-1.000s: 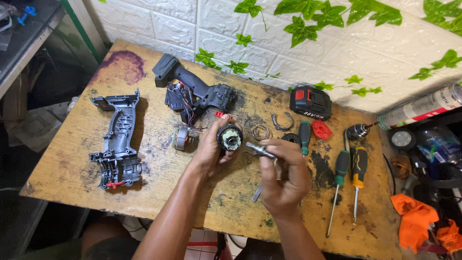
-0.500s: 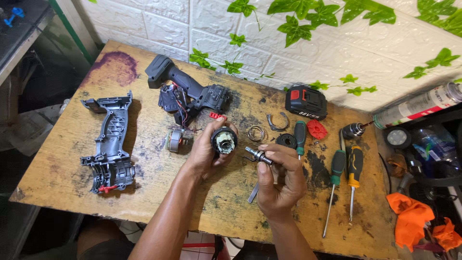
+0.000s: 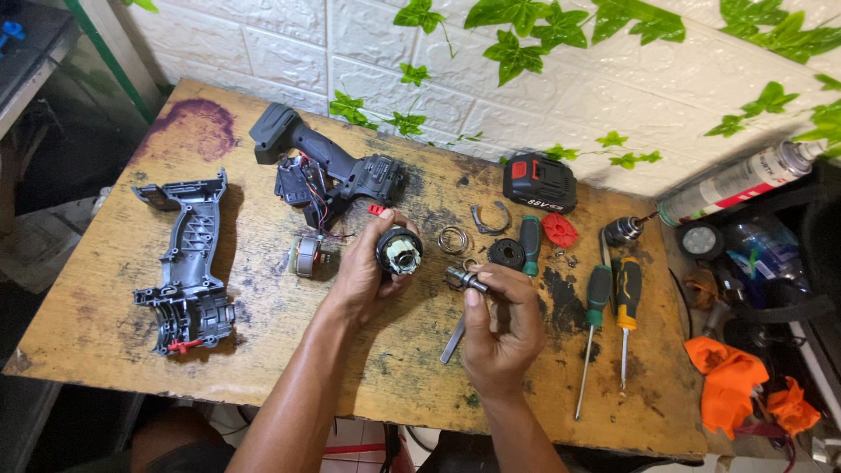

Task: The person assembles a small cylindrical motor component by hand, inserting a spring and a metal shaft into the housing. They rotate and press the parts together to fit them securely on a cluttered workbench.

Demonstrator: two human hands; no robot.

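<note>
Clearly round black gear housing (image 3: 399, 252); greasy

The round motor housing (image 3: 399, 252) sits in the left hand's fingers (image 3: 378, 229), the small metal shaft (image 3: 465, 279) at the right hand's fingertips (image 3: 474, 298) just right of it, and two screwdrivers (image 3: 611, 298) lie further right on the table (image 3: 105, 324).

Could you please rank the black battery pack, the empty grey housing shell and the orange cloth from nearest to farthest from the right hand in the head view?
From the right hand:
1. Black battery pack, beyond it near the wall.
2. Orange cloth, off to its right.
3. Grey housing shell, far left, past the left hand.
</note>
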